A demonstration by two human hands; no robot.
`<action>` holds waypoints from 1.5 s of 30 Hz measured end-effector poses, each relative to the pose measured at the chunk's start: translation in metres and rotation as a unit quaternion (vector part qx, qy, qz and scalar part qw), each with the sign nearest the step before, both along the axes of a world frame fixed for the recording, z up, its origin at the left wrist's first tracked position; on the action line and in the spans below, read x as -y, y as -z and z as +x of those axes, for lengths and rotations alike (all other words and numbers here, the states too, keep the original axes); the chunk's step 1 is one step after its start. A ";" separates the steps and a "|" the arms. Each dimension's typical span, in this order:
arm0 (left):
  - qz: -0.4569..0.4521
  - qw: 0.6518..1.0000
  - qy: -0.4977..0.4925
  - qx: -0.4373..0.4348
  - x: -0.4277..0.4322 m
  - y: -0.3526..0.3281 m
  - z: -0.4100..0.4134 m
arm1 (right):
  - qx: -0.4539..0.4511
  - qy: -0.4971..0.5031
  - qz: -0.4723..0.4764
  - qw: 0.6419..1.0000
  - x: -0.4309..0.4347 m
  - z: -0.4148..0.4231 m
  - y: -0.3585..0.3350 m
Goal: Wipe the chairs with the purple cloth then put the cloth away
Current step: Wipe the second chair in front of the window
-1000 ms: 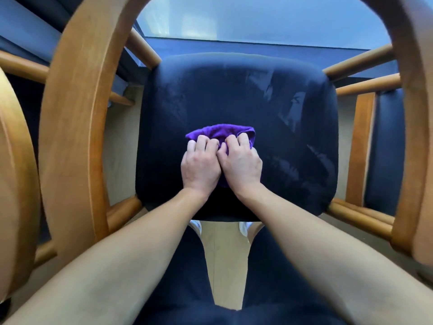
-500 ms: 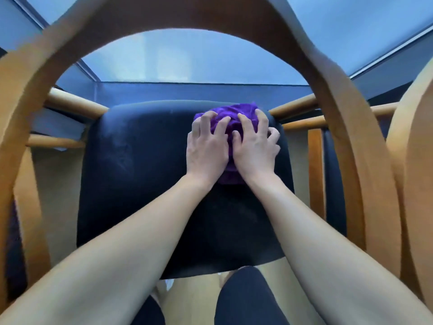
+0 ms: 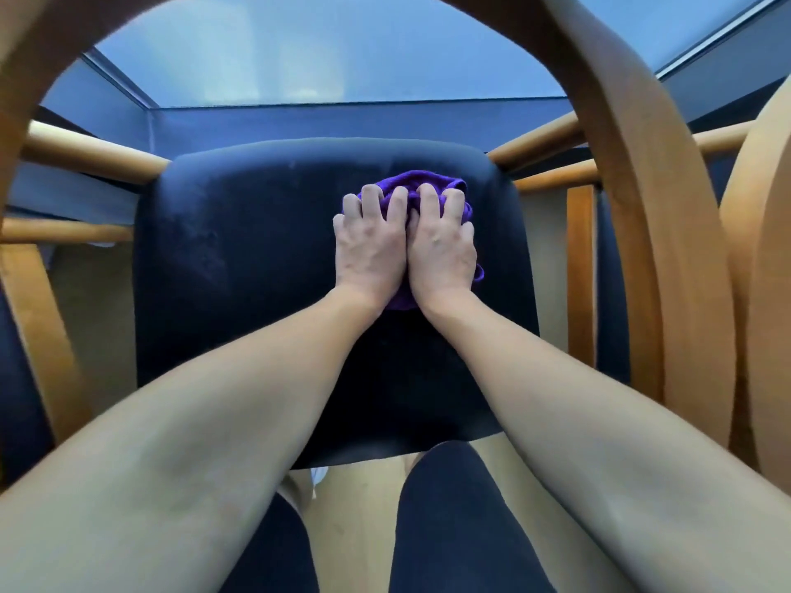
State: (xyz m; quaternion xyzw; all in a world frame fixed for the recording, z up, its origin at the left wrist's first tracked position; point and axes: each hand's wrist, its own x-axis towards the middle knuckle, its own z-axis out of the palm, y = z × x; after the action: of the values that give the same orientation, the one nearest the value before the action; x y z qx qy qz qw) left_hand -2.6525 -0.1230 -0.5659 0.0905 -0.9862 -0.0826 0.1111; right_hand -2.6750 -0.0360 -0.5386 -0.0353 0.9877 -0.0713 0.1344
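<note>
While wiping demands pressure, left hand (image 3: 370,246) and right hand (image 3: 441,246) press side by side, fingers curled into the cloth (image 3: 413,184), at the far edge of the seat (image 3: 257,271).

nothing here can be read. no lettering, label or number shows on the purple cloth (image 3: 413,181) at centre frame or on the dark chair seat (image 3: 239,258) around it. the wooden frame (image 3: 633,207) at right is bare too.

A glass tabletop (image 3: 325,57) spans the upper frame, bluish with daylight. Pale beige floor (image 3: 351,541) shows at the bottom.
</note>
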 end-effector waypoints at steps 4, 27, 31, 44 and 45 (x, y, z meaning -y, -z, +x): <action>0.035 0.999 0.009 0.033 -0.009 -0.006 0.041 | 0.004 0.016 -0.014 1.000 -0.011 0.044 -0.005; 0.374 0.911 -0.019 0.175 0.013 -0.112 0.196 | 0.091 0.044 -0.229 0.968 -0.030 0.183 -0.105; 0.426 0.869 -0.127 0.217 0.044 -0.138 0.192 | 0.045 -0.050 -0.311 0.948 -0.008 0.168 -0.136; 0.584 0.761 -0.283 -0.007 0.103 -0.250 0.234 | 0.000 -0.237 -0.349 0.906 0.063 0.151 -0.213; 0.576 0.767 -0.282 -0.019 0.106 -0.260 0.240 | 0.000 -0.253 -0.351 0.902 0.067 0.154 -0.218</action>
State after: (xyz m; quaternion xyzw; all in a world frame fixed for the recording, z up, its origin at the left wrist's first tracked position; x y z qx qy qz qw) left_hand -2.4120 -0.2289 -0.3063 0.4101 -0.6810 -0.6021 0.0752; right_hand -2.5215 -0.1033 -0.3206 -0.3288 0.8566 -0.3767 0.1271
